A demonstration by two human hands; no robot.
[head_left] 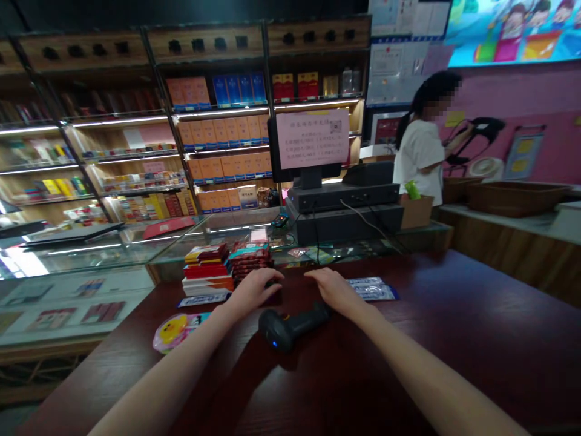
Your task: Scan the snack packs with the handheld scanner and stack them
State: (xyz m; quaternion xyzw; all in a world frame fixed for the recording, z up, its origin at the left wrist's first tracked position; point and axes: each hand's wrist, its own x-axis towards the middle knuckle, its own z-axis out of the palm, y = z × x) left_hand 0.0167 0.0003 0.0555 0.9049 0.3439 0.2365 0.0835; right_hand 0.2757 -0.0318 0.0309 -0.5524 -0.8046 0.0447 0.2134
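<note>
Both your forearms slant inward over the tabletop [436,339]; your left hand [255,287] curves loosely, thumb parted from fingers, facing your right hand [333,286], fingers outstretched, a gap between.

A dark reddish-brown tabletop [476,339] spreads across the near side. At left stands a glass display case [136,249]. Tall wooden shelves [209,35] line the far side, lit by white strip lights [218,111]. Far right, a bright screen [517,36] hangs high on a pink wall [535,133], above a wood-fronted ledge [521,260].
</note>
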